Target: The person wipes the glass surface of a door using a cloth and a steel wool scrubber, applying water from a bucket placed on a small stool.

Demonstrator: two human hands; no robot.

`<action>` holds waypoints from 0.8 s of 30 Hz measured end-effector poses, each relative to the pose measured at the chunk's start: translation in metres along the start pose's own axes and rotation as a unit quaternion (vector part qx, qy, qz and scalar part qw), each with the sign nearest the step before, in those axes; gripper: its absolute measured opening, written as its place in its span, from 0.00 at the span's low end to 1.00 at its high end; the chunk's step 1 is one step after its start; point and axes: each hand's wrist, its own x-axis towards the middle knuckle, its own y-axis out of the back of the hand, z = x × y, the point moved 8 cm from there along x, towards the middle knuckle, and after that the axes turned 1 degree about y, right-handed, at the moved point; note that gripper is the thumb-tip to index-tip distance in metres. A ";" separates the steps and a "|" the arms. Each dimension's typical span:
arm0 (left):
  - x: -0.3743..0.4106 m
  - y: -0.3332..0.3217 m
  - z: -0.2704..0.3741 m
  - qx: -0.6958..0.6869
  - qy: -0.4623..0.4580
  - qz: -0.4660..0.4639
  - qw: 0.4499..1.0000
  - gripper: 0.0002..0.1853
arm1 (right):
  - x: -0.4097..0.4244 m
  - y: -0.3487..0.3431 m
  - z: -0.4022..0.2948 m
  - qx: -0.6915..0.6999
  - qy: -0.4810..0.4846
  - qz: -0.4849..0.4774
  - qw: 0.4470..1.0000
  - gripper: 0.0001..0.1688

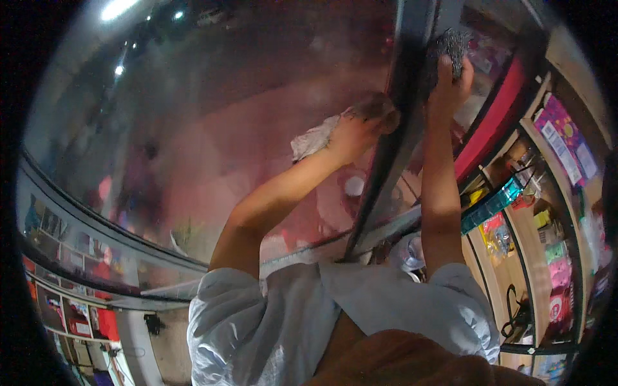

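Observation:
My left hand (351,137) holds a pale crumpled cloth (314,138) against a large glass pane (241,144). A dark, hand-like shape beside the knuckles looks like its reflection in the glass. Just right of that hand runs a dark metal frame upright (403,91). Higher up and further right, my right hand (453,82) is closed around a grey, crinkled wad (453,44), which resembles a steel wool scrubber. The wad is at or very near the frame's right side; contact cannot be told.
Wooden shelves (533,222) with packaged goods curve along the right. A teal packet strip (492,205) hangs near my right forearm. A red band (490,116) runs beyond the upright. More shelving (72,313) stands at lower left, below the pane's dark bottom rail (111,212).

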 end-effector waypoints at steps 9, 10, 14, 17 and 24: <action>0.174 0.119 0.004 0.138 -0.037 0.290 0.946 0.11 | 0.006 0.031 -0.052 -0.105 0.012 0.036 0.994 0.21; 0.212 0.124 -0.004 0.114 -0.017 0.261 0.959 0.12 | 0.003 0.035 -0.039 -0.091 -0.006 0.027 0.995 0.21; 0.298 0.138 -0.018 0.140 0.007 0.230 0.963 0.13 | -0.009 0.044 -0.002 -0.073 -0.033 0.028 0.996 0.20; 0.301 0.119 -0.015 0.225 -0.060 0.303 0.924 0.11 | -0.013 0.056 0.009 -0.063 -0.049 0.042 0.996 0.19; 0.182 0.023 -0.014 0.082 0.080 -0.020 0.993 0.19 | -0.027 0.069 -0.033 -0.176 0.079 0.044 0.980 0.18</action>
